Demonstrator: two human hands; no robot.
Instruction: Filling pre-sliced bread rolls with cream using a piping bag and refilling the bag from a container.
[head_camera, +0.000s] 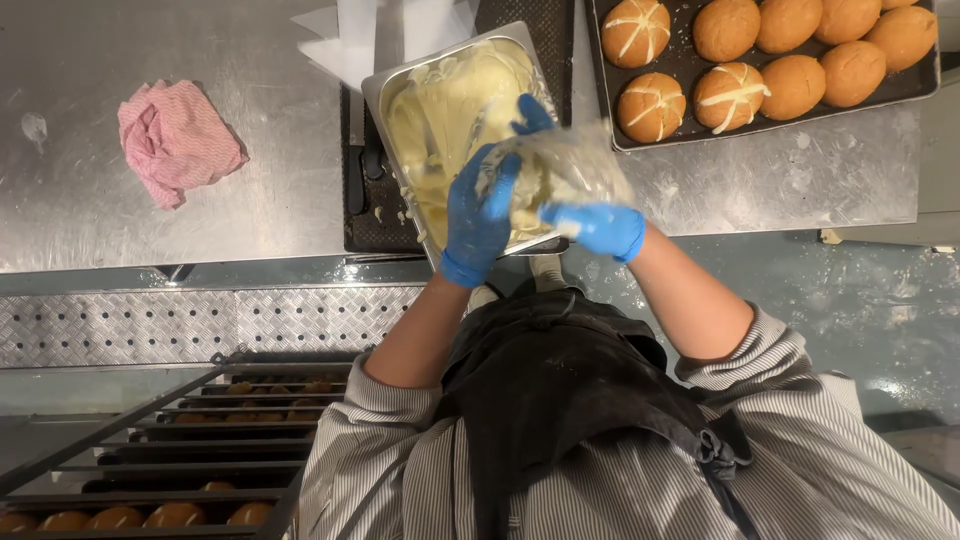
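Two blue-gloved hands grip a clear piping bag (560, 170) above the steel pan of pale cream (440, 110): left hand (482, 215) clasps its side, right hand (598, 228) clenches its end. Right of the pan, a tray of buns (700, 65).

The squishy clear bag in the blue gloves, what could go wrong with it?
The piping bag is held in both hands, left hand and right hand, over the steel pan of pale cream. A hard squeeze might push cream out over the gloves. The pan sits near the table edge, so drips could miss it and land on the floor.
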